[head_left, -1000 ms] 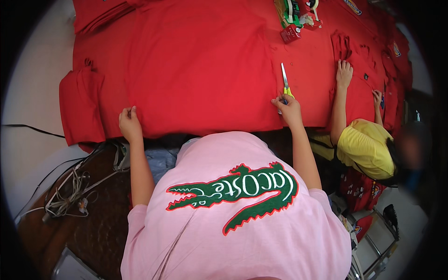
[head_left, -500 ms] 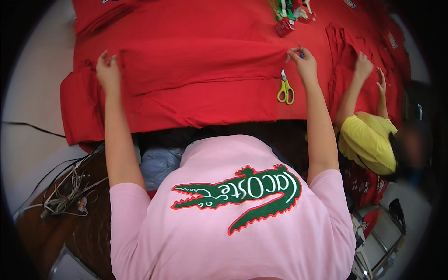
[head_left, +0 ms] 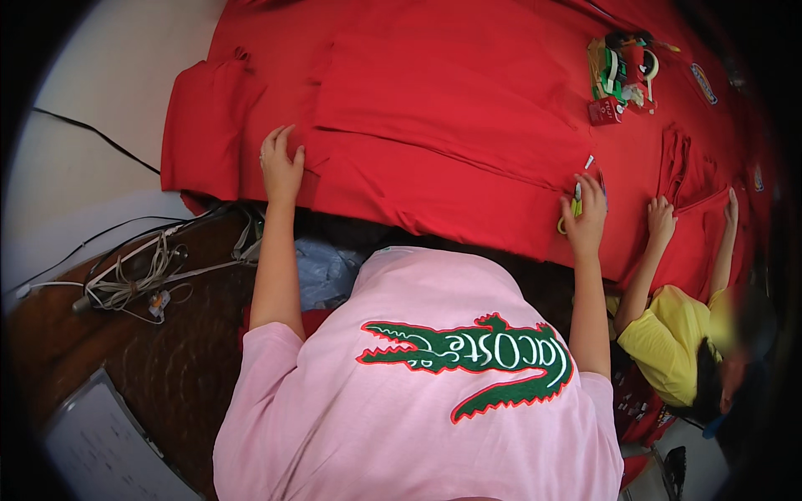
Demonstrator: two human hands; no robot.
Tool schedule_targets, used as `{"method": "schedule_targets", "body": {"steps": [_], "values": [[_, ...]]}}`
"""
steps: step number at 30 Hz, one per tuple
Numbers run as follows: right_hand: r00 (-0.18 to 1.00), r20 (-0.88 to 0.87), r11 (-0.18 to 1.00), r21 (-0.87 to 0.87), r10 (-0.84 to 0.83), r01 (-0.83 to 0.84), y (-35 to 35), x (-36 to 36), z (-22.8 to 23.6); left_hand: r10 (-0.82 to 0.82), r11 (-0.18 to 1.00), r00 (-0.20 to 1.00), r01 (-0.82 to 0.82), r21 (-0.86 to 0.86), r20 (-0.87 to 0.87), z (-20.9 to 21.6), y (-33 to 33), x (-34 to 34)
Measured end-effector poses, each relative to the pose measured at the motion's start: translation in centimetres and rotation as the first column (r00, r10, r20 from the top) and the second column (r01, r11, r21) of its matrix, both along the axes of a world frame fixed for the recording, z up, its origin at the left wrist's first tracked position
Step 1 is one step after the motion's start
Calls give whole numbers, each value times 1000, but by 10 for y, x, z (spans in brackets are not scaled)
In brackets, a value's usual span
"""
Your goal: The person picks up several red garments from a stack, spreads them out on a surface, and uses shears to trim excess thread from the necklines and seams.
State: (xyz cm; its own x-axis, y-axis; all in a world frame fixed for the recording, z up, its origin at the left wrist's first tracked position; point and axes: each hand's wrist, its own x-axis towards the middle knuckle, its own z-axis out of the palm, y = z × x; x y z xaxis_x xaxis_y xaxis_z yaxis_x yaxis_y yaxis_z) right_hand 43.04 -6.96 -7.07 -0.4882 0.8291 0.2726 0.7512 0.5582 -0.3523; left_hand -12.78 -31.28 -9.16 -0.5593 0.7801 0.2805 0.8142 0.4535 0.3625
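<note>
Red cloth (head_left: 451, 108) lies spread over the table, with a long fold line running across it. My left hand (head_left: 282, 165) is at the cloth's near left part, fingers apart and holding nothing. At the right end of the fold is my right hand (head_left: 588, 219), its fingers curled around a small blue and silver tool whose kind I cannot make out. Its pale tip (head_left: 589, 160) shows beyond the fingers. Beside and partly beneath that hand lie scissors with yellow-green handles (head_left: 563, 224), largely covered.
A box of tape rolls and small items (head_left: 622, 71) stands at the far right, a small red carton (head_left: 605, 111) before it. A co-worker in a yellow top (head_left: 664, 338) handles red cloth at right. Tangled cables (head_left: 138, 280) lie on the brown surface at left.
Both hands have let go of the red cloth, which now lies flatter, and have come nearer the front edge. My right hand has reached the scissors. The whole view has shifted.
</note>
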Motion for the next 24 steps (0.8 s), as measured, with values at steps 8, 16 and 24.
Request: {"method": "schedule_targets", "body": {"steps": [8, 16, 24], "values": [[993, 108, 997, -66, 50, -43, 26, -28, -20, -212, 975, 976, 208, -82, -45, 0, 59, -1], [560, -640, 637, -733, -526, -240, 71, -8, 35, -347, 910, 611, 36, 413, 712, 7, 63, -52], [785, -375, 801, -547, -493, 242, 107, -31, -24, -174, 984, 985, 175, -42, 18, 23, 123, -64]]}}
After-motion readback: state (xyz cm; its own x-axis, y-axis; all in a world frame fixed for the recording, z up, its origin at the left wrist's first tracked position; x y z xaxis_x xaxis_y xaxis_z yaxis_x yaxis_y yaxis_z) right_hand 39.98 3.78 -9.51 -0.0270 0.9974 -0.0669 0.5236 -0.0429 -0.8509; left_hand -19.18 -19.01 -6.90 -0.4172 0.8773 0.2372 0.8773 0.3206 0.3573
